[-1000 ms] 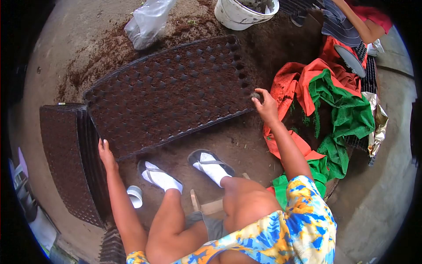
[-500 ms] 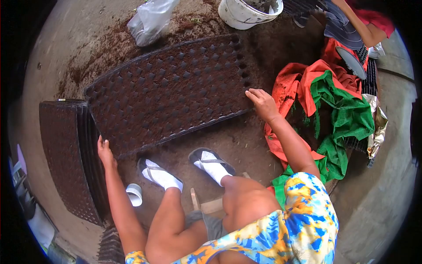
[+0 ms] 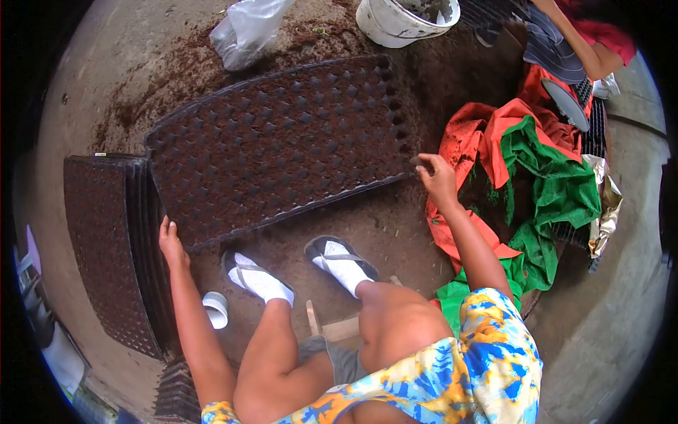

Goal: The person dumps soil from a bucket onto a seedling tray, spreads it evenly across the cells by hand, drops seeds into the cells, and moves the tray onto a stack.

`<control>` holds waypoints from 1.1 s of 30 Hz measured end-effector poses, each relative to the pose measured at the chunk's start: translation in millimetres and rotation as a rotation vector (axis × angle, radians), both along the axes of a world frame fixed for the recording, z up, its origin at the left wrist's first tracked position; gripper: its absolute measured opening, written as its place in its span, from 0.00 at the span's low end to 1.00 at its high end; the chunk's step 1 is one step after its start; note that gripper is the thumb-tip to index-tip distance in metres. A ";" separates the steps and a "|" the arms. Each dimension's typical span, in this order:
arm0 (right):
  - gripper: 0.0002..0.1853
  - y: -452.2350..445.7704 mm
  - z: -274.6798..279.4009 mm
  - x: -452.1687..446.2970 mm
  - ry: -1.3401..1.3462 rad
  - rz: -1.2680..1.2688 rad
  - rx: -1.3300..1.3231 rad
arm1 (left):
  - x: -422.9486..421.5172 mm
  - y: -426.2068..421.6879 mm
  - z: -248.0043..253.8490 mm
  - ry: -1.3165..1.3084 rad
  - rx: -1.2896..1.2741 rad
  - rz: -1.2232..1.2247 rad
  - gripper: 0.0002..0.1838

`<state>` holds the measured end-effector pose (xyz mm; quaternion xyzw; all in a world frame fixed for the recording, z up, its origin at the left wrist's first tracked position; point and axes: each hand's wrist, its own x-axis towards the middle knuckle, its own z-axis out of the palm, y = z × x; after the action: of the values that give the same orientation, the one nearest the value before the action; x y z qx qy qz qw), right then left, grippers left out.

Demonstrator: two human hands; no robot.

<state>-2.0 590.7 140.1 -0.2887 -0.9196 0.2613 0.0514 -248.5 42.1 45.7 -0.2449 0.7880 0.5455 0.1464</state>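
Observation:
A wide black seedling tray [image 3: 282,145], its cells filled with dark brown soil, lies tilted across the space before my feet. My left hand [image 3: 171,245] is at its lower left corner, fingers pressed together against the edge. At the right end my right hand [image 3: 439,182] pinches the tray's lower right corner between thumb and curled fingers. The tray's underside and whatever lies beneath it are mostly hidden. Close to my left forearm stands a stack of similar soil-filled trays [image 3: 106,240].
A white bucket [image 3: 395,27] and a clear plastic bag [image 3: 247,32] stand beyond the tray amid spilled soil. Red cloth [image 3: 466,141] and green cloth [image 3: 565,191] lie at right, near another person [image 3: 600,53]. A white cup [image 3: 216,309] sits near my left foot.
The seedling tray has shifted slightly to the right, away from the stack. My right hand has moved right and a little nearer to me; my left hand has barely moved.

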 end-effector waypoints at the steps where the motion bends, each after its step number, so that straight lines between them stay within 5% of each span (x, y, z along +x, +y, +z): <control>1: 0.13 -3.6 -5.4 5.0 -0.010 0.030 -0.029 | -0.3 -3.0 -2.9 -0.001 -0.002 0.001 0.22; 4: 0.13 -8.5 -27.2 4.5 -0.028 0.245 0.192 | -1.2 -7.5 -7.6 0.003 0.030 -0.032 0.22; 11: 0.12 -17.3 -4.1 0.7 0.026 0.109 0.012 | -1.4 -12.5 -17.1 -0.005 -0.043 -0.052 0.21; 14: 0.11 -29.2 -23.2 -3.3 0.031 0.273 0.080 | -5.1 -11.8 -22.1 -0.010 -0.070 -0.053 0.20; 21: 0.09 -22.9 -5.6 -21.7 0.068 0.111 0.005 | -4.2 -5.5 -15.8 -0.007 -0.054 -0.040 0.19; 33: 0.09 -13.7 -21.0 -70.7 0.049 0.260 0.170 | 0.1 -0.5 -9.6 -0.019 -0.068 -0.040 0.19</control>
<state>-72.7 576.9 119.1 -0.1553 -0.9665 0.1941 0.0637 -248.4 41.6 36.0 -0.2390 0.8095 0.5130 0.1562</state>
